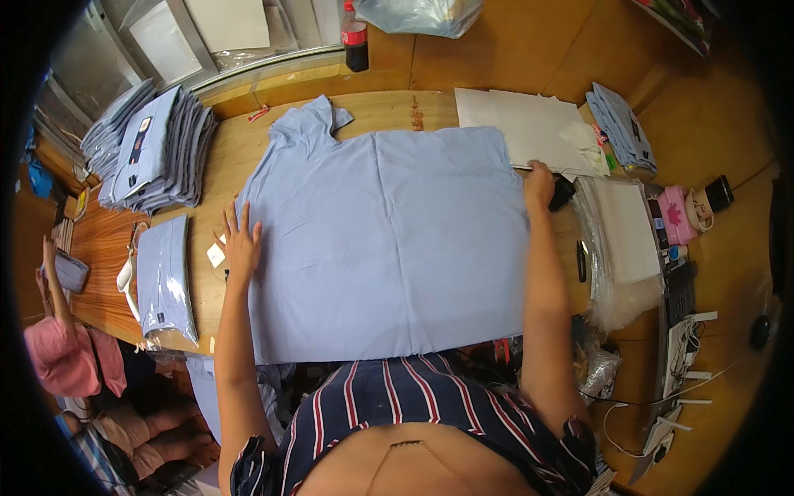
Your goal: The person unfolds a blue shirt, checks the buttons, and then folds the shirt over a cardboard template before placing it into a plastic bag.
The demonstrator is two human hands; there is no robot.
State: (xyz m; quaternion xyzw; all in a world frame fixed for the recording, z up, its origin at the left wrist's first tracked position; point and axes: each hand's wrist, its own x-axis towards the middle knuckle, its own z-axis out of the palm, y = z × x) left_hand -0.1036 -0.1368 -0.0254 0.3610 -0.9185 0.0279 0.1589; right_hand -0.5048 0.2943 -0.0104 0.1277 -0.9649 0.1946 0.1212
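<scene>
Head view: one shirt point(455, 231), one bottle point(356, 51); left hand point(241, 246) has fingers point(245, 217) spread; right hand point(539, 185), fingers' state unclear.

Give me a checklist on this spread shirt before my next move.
1. Light-blue shirt body laid out on the wooden table: ok.
2. Shirt's far left part smooth: not ok, it is bunched.
3. Left hand at the shirt's left edge: ok, fingers spread.
4. Right hand gripping fabric: cannot tell, its fingertips are unclear.
5. White sheets clear of the shirt: not ok, its far right corner overlaps them.
6. Bagged folded shirt apart from the spread one: ok.
</scene>
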